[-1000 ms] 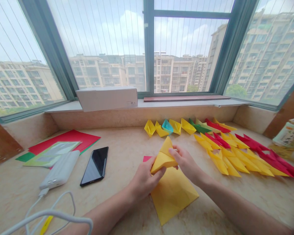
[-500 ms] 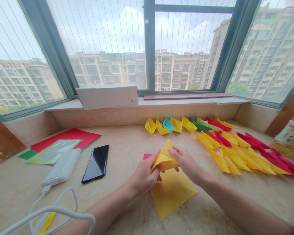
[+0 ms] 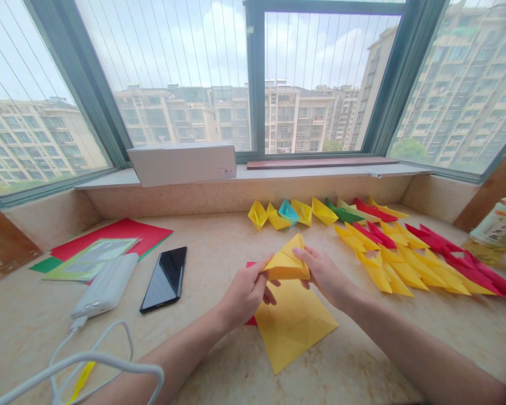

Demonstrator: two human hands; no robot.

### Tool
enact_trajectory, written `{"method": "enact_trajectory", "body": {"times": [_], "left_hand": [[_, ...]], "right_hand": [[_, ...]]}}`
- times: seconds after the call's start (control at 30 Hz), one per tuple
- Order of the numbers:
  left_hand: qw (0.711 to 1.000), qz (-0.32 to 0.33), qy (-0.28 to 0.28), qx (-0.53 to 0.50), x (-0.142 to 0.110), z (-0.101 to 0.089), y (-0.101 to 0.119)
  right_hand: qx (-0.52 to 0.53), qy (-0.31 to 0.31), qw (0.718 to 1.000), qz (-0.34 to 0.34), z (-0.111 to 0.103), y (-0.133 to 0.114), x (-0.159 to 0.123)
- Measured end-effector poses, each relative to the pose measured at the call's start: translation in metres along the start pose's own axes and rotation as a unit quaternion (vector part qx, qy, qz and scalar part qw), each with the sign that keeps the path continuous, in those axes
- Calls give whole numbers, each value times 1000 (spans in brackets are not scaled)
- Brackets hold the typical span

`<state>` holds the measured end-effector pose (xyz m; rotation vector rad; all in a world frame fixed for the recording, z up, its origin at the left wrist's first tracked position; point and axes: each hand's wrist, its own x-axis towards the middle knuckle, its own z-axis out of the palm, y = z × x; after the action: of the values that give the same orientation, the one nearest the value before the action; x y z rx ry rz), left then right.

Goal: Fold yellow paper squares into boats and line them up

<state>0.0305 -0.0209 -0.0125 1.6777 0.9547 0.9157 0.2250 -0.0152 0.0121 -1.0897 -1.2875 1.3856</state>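
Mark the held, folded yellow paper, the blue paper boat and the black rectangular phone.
Held, folded yellow paper [image 3: 287, 270]: head view, front panel.
Blue paper boat [image 3: 288, 212]: head view, its middle.
Black rectangular phone [image 3: 164, 279]: head view, screen.

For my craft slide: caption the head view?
Left hand and right hand hold folded yellow paper over a yellow sheet, colourful paper boats beyond.

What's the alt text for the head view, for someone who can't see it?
Left hand and right hand hold a folded yellow paper above a flat yellow sheet. Folded paper boats sit behind and to the right; a black phone and white power bank lie left.
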Motion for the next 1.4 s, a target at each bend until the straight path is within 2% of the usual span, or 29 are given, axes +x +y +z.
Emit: {"method": "enact_trajectory", "body": {"times": [0.17, 0.33, 0.4, 0.5, 0.63, 0.8, 0.93, 1.03, 1.1, 1.17, 1.23, 1.33, 1.4], "left_hand": [[993, -32, -12, -117, 1, -1, 4], [977, 9, -81, -199, -1, -9, 5], [973, 15, -86, -212, -2, -11, 6], [979, -6, -48, -196, -2, -8, 9], [987, -57, -63, -137, 2, -4, 8], [992, -58, -44, -99, 6, -7, 3], [990, -63, -82, -91, 0, -4, 9], [985, -76, -124, -90, -5, 1, 13], [984, -86, -136, -79, -6, 3, 14], [987, -86, -125, -61, -4, 4, 13], [991, -80, -95, -48, -2, 3, 10], [998, -65, -21, -15, 0, 6, 4], [998, -50, 23, 16, -1, 9, 0]], "right_hand": [[36, -23, 999, 9, -2, 3, 1], [67, -59, 996, 1, -6, 3, 2], [44, -77, 996, -23, -7, 3, 2], [-3, -82, 995, -55, -9, 2, 2], [-48, -62, 993, -85, -10, 3, 4], [-67, -50, 991, -107, -10, 9, 7], [-61, -78, 988, -118, -11, 12, 6], [-95, -130, 979, -128, -9, 15, 3], [-121, -143, 971, -147, -6, 18, 1], [-153, -112, 967, -172, -1, 22, 0], [-201, -41, 959, -198, 4, 24, -1], [-274, 87, 922, -260, 10, 26, -2], [-293, 139, 896, -304, 13, 27, -4]]}}
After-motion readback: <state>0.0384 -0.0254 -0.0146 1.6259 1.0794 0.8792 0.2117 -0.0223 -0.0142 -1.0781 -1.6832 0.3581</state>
